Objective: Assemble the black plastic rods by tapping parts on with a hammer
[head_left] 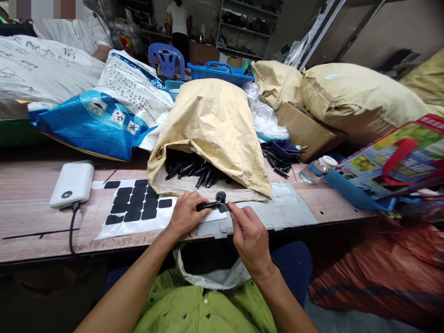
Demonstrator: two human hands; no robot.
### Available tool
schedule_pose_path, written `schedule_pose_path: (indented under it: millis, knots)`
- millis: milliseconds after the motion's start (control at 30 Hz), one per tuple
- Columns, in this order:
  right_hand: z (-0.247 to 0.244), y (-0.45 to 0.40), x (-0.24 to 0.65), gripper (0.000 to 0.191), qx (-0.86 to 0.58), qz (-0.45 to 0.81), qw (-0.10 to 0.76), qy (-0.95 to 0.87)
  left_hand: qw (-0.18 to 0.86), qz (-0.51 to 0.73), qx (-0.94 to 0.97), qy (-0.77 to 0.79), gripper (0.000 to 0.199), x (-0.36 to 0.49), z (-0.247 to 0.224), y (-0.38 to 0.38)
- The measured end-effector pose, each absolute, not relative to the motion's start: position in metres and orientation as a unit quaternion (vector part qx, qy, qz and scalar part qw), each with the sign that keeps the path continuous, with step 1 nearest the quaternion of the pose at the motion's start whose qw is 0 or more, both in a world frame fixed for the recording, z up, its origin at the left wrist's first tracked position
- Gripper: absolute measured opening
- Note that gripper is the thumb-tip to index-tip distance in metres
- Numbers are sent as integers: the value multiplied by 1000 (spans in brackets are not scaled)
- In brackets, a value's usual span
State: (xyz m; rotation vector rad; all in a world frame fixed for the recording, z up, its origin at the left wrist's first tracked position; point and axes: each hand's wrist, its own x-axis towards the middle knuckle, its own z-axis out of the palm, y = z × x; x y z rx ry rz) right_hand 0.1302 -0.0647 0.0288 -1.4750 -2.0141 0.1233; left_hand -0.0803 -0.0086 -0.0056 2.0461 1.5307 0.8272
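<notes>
My left hand (186, 213) is closed around a slim black elongated piece (208, 206), which points to the right. My right hand (250, 236) pinches a short metal rod (226, 206). A round black knob (220, 196) sits where the rod and the black piece meet; I cannot tell which of them it belongs to. Just beyond both hands lies a tan woven sack (211, 115), its mouth facing me. Several similar black pieces (194, 172) show inside it. Left of my left hand is a white sheet (161, 223) with rows of black rounded stickers (133, 206).
A white power bank (72, 184) with a black cable (71, 231) lies at the left. More black pieces (277, 162), a clear bottle (317, 169) and a colourful bag (395, 152) are at the right. A blue-white sack (114, 106) stands behind. Two people are in the background.
</notes>
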Motion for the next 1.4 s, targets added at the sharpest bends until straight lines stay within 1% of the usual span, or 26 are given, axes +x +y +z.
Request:
schedule_pose_path:
  millis: [133,267,367,467,533,767,1400]
  knots:
    - [28,-65,131,38,-570,56,294,-765,222,300,742,557,16,-80,-6,-8]
    - [29,-50,141,36,-583,53,321,-745,222,297,745,555,18,-82,-5,-9]
    - [26,-28,157,34,-596,8,315,-739,231,288,750,549,22,-83,-3,-9]
    - [16,-6,173,31,-601,-47,269,-751,236,281,751,549,31,-84,-1,-9]
    - [6,2,180,29,-592,-65,254,-762,235,276,750,554,36,-84,0,-9]
    - [-12,3,181,28,-587,-93,276,-755,217,253,760,558,45,-84,-3,-9]
    - [-10,1,181,28,-598,-90,271,-749,180,251,779,545,45,-85,-11,-9]
